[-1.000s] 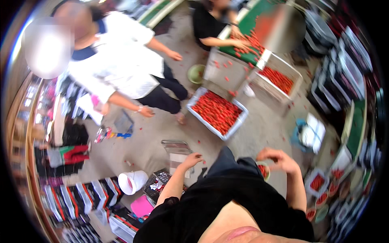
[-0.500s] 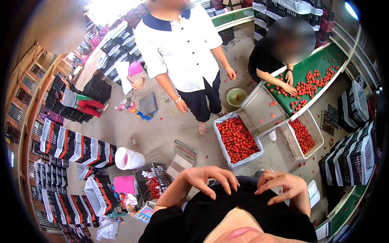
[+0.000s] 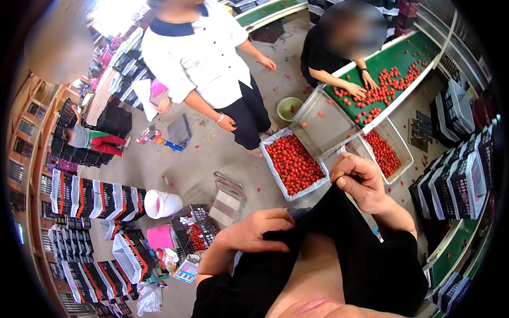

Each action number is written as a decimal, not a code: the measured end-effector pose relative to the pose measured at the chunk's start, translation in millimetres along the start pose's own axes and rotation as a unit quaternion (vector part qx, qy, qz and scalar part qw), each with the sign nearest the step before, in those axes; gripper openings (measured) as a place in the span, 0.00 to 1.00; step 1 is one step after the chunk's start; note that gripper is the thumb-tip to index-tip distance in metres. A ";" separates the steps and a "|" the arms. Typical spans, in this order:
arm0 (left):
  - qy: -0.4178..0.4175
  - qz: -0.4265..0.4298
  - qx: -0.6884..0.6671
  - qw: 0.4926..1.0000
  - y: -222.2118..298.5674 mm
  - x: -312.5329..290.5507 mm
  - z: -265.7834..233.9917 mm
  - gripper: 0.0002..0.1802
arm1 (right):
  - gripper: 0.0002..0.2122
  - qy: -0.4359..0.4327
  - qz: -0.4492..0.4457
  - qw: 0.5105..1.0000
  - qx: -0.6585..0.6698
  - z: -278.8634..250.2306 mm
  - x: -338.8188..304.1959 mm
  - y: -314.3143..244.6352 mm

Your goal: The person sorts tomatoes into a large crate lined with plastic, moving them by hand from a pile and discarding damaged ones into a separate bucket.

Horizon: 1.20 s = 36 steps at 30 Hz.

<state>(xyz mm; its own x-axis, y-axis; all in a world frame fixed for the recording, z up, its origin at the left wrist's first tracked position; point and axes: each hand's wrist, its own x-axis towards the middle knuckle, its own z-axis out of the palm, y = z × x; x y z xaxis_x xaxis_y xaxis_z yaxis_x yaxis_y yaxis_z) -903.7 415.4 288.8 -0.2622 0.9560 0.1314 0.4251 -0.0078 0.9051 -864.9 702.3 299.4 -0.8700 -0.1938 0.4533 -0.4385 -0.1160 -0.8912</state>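
Change: both hands now higher, gripping black garment (image 3: pixel 339 249).
Left hand (image 3: pixel 257 233): closed on fabric at chest.
Right hand (image 3: pixel 360 180): pinching fabric edge.
Risk: tugging may shift view, losing sight of tomato crate (image 3: pixel 294 164).

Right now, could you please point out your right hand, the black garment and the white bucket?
right hand (image 3: pixel 361 183), head view, knuckles.
black garment (image 3: pixel 339 233), head view, front fold.
white bucket (image 3: pixel 160 204), head view, side wall.

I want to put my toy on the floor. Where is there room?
Bare floor lies between the white bucket, the red fruit crate and the person in white. More shows near the green bowl. It is crowded by the black crate stacks on the left and the sorting table.
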 end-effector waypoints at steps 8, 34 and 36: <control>0.448 0.101 -0.280 0.843 76.7 4.9 -0.9 0.13 | 0.07 0.120 -0.039 0.967 0.222 36.5 -1.3 -33.9; -0.254 0.403 -0.103 0.873 73.5 -69.5 -88.8 0.23 | 0.09 -0.506 -0.093 0.857 0.023 -2.7 -28.3 -131.8; -0.302 0.393 0.034 0.868 124.5 -79.7 -89.6 0.22 | 0.11 -0.525 -0.144 0.834 -0.084 -1.8 -18.2 -166.5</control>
<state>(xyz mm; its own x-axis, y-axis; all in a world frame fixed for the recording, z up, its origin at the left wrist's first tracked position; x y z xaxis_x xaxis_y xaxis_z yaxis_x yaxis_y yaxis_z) -907.5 312.0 427.2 0.6246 0.6430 0.4433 0.3231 -0.7295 0.6028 -776.5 726.9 439.5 -0.0843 -0.9386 0.3345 -0.6982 -0.1839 -0.6919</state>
